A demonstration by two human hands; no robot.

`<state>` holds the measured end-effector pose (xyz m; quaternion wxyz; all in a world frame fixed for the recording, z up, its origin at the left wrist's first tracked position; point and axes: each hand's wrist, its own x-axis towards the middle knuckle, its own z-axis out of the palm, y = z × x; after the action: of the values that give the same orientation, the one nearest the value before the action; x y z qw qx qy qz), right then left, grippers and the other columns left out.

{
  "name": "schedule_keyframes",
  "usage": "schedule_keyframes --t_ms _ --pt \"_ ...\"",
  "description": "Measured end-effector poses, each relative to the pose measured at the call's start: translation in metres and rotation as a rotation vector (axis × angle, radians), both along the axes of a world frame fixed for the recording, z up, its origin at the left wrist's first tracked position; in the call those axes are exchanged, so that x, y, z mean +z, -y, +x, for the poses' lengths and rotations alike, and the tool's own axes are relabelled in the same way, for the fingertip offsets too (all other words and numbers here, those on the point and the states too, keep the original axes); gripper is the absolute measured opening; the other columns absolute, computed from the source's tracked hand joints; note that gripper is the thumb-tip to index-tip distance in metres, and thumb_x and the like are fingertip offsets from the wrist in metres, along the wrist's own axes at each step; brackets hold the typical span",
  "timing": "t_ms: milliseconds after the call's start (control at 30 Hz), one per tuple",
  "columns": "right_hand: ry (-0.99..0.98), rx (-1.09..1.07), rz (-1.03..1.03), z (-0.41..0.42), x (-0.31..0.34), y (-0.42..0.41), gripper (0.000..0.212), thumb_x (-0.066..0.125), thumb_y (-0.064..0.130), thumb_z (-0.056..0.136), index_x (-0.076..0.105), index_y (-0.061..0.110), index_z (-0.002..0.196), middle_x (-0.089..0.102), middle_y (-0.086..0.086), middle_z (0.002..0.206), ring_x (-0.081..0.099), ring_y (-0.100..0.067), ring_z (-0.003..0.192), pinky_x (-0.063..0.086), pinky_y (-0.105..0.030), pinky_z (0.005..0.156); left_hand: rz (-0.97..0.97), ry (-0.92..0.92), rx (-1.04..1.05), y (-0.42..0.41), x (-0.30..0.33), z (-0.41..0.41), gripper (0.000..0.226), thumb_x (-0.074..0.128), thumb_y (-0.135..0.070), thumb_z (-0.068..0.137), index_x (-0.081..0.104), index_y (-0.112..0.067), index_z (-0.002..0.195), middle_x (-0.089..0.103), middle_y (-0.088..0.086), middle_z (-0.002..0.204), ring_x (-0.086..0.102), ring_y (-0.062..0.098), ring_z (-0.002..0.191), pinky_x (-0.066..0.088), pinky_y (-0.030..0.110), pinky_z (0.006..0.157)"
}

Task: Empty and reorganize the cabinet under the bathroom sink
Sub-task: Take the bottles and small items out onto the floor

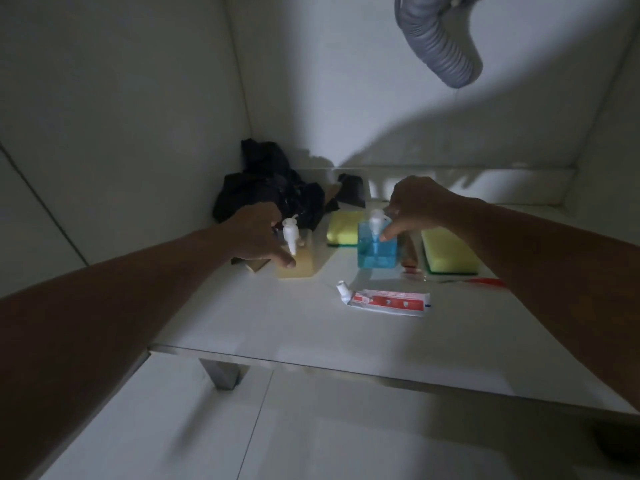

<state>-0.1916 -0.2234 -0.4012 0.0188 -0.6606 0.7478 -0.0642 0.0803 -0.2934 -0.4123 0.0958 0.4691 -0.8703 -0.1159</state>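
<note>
Both arms are reached into the dim cabinet (145, 109): the yellow bottle (298, 263) is wrapped by the left hand (258, 237) around its white pump, and the blue bottle (375, 249) is pinched at its pump by the right hand (420, 206). A toothpaste tube (389, 301) is laid flat on the shelf just in front of the right grip, with yellow sponges (343, 230) seen behind and beside it. A black bag (266, 183) is bunched in the corner behind the left grip, and a grey hose (438, 36) is hung overhead.
</note>
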Motion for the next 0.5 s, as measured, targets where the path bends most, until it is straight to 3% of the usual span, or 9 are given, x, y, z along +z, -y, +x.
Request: schedule_keyframes --t_ms 100,167,233,367,433,500 --pt "0.036 -0.035 0.048 0.005 -0.001 0.015 0.055 0.089 0.053 0.051 0.057 0.015 0.077 0.053 0.002 0.085 0.055 -0.023 0.086 0.043 -0.03 0.066 0.039 -0.022 0.002 0.016 -0.012 -0.001 0.07 0.092 -0.04 0.048 0.053 -0.015 0.1 0.055 0.002 0.098 0.055 0.021 0.089 0.047 0.034 0.075" --pt "0.043 -0.005 0.088 0.01 -0.007 0.025 0.081 0.092 0.045 0.052 0.057 0.016 0.119 0.057 -0.002 0.114 0.055 -0.023 0.1 0.05 -0.036 0.082 0.07 0.012 -0.044 0.027 -0.019 -0.006 0.068 0.092 -0.039 0.048 0.057 -0.015 0.101 0.056 0.001 0.1 0.057 0.021 0.091 0.048 0.034 0.077" --pt "-0.007 -0.003 0.134 0.014 -0.018 0.031 0.1 0.093 0.036 0.054 0.044 0.019 0.14 0.052 -0.007 0.133 0.055 -0.026 0.112 0.051 -0.039 0.09 0.098 -0.007 -0.068 0.034 -0.024 -0.011 0.073 0.092 -0.034 0.05 0.059 -0.013 0.111 0.057 0.0 0.108 0.056 0.02 0.096 0.049 0.032 0.08" --pt "-0.033 -0.017 0.145 0.016 -0.031 0.036 0.09 0.093 0.025 0.053 0.049 0.021 0.132 0.054 -0.009 0.127 0.055 -0.025 0.102 0.053 -0.036 0.081 0.11 -0.096 -0.055 0.042 -0.039 -0.016 0.08 0.091 -0.02 0.058 0.051 -0.007 0.126 0.055 0.004 0.12 0.053 0.023 0.109 0.043 0.03 0.086" --pt "-0.049 0.003 0.109 0.016 -0.03 0.03 0.079 0.092 0.028 0.053 0.056 0.021 0.123 0.055 -0.005 0.124 0.052 -0.019 0.098 0.05 -0.032 0.079 0.12 -0.148 -0.06 0.04 -0.043 -0.016 0.077 0.093 -0.017 0.054 0.056 -0.007 0.121 0.06 0.006 0.121 0.056 0.026 0.112 0.048 0.037 0.094" --pt "-0.069 0.021 0.083 0.018 -0.025 0.017 0.072 0.091 0.03 0.056 0.059 0.019 0.119 0.054 -0.004 0.122 0.048 -0.017 0.099 0.045 -0.029 0.08 0.109 -0.189 -0.066 0.038 -0.041 -0.015 0.066 0.094 -0.016 0.049 0.063 -0.008 0.106 0.066 0.006 0.108 0.062 0.027 0.105 0.051 0.038 0.09"
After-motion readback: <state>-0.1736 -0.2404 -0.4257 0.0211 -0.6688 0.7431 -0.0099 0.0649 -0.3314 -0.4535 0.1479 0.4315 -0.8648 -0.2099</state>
